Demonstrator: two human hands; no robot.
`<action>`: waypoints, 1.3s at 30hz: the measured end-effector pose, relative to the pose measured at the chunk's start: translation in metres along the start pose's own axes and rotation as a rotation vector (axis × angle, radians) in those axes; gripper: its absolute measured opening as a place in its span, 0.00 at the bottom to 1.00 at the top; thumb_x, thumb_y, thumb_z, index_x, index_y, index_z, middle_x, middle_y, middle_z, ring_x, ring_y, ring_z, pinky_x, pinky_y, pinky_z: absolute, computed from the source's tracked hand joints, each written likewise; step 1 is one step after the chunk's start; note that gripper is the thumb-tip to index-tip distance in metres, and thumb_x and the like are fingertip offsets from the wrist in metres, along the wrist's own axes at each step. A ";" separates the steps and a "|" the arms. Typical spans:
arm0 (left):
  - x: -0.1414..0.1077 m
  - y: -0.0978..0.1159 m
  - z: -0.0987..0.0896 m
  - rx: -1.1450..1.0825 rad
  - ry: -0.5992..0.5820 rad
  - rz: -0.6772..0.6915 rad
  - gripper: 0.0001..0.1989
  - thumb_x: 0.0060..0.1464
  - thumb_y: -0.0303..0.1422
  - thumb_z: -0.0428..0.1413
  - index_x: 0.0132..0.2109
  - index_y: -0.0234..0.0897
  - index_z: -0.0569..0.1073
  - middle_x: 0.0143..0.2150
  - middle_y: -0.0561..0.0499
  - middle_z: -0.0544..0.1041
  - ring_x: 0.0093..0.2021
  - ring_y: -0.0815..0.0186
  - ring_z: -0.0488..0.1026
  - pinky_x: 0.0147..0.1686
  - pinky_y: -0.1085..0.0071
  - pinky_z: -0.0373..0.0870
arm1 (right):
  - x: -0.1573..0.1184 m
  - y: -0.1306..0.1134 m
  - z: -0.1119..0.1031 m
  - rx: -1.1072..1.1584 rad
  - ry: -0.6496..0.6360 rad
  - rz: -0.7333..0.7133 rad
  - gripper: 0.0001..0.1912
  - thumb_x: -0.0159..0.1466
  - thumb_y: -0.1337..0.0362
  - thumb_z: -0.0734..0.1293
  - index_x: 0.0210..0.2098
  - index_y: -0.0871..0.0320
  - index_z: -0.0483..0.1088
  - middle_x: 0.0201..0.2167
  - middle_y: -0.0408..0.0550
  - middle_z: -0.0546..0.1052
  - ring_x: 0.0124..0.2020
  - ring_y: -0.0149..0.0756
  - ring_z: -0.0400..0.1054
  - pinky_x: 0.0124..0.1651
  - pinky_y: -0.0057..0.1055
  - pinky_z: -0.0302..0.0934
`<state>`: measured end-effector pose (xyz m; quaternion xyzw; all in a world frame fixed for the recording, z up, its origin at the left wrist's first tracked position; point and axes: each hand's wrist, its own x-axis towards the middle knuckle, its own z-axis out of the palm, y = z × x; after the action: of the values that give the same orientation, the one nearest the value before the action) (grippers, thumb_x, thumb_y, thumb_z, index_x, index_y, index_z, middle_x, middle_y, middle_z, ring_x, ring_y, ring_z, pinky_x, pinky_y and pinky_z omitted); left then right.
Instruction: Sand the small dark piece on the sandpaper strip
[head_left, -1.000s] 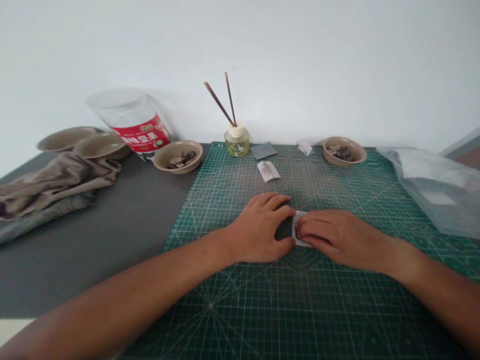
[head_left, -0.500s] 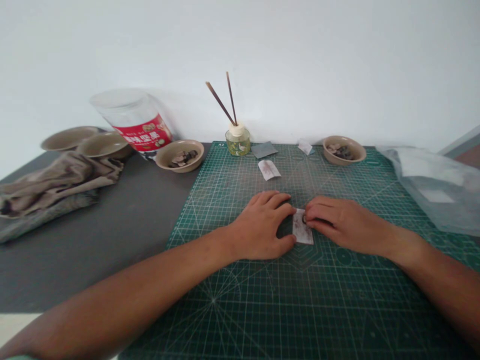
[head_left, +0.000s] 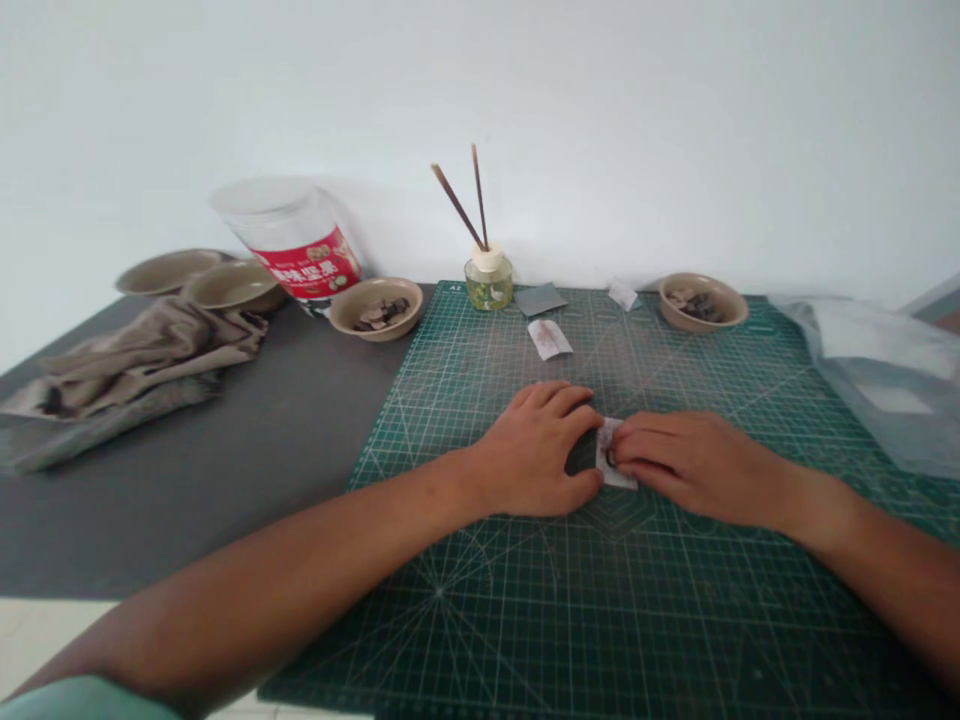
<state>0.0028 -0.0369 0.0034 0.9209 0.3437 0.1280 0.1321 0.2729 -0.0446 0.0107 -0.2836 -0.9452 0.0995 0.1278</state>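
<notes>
A small white paper slip (head_left: 616,455) lies on the green cutting mat (head_left: 675,620) between my hands, with a dark bit at its middle partly hidden by my fingers. My right hand (head_left: 694,465) rests on the slip, its fingertips pressing over that dark bit. My left hand (head_left: 536,450) lies palm down just left of the slip, fingers and thumb apart, the tips at its left edge. A second paper slip (head_left: 549,339) lies farther up the mat.
Beige bowls of dark and tan chips (head_left: 367,312) (head_left: 701,302) stand at the far edge, near a reed diffuser (head_left: 488,283) and a grey square (head_left: 540,298). A lidded jar (head_left: 292,240), stacked bowls and a crumpled cloth (head_left: 127,375) lie left; a plastic bag (head_left: 870,375) lies right.
My right fingers have slid left over the slip and cover more of it than half a second ago. The whole scene has shifted slightly right in view as my head turned.
</notes>
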 end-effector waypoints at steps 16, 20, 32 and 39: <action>0.000 -0.001 0.003 0.011 0.028 -0.001 0.30 0.63 0.45 0.63 0.67 0.35 0.75 0.75 0.38 0.71 0.76 0.43 0.64 0.77 0.43 0.60 | 0.007 0.005 0.007 -0.036 0.088 -0.024 0.12 0.79 0.67 0.62 0.47 0.54 0.78 0.49 0.54 0.83 0.48 0.44 0.79 0.50 0.42 0.76; 0.000 0.000 0.003 0.017 0.030 0.000 0.29 0.63 0.45 0.62 0.66 0.36 0.76 0.75 0.39 0.71 0.76 0.43 0.65 0.77 0.43 0.61 | 0.007 0.000 0.005 -0.030 0.053 0.020 0.12 0.79 0.68 0.62 0.46 0.55 0.78 0.48 0.54 0.82 0.46 0.44 0.80 0.47 0.41 0.76; 0.000 -0.001 0.003 -0.001 0.040 -0.001 0.28 0.64 0.46 0.62 0.66 0.37 0.76 0.75 0.39 0.71 0.76 0.44 0.64 0.77 0.42 0.61 | 0.006 0.003 0.003 0.076 0.049 0.150 0.06 0.78 0.65 0.65 0.46 0.53 0.75 0.45 0.50 0.82 0.44 0.43 0.80 0.46 0.40 0.73; 0.000 -0.001 0.001 -0.024 0.023 -0.008 0.29 0.63 0.46 0.64 0.66 0.37 0.76 0.75 0.39 0.71 0.76 0.44 0.64 0.77 0.42 0.61 | 0.004 0.000 0.003 0.113 0.013 0.114 0.07 0.78 0.64 0.64 0.46 0.52 0.74 0.45 0.49 0.81 0.42 0.40 0.79 0.44 0.38 0.72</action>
<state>0.0029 -0.0362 0.0025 0.9164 0.3471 0.1422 0.1396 0.2683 -0.0424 0.0084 -0.3301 -0.9195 0.1579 0.1438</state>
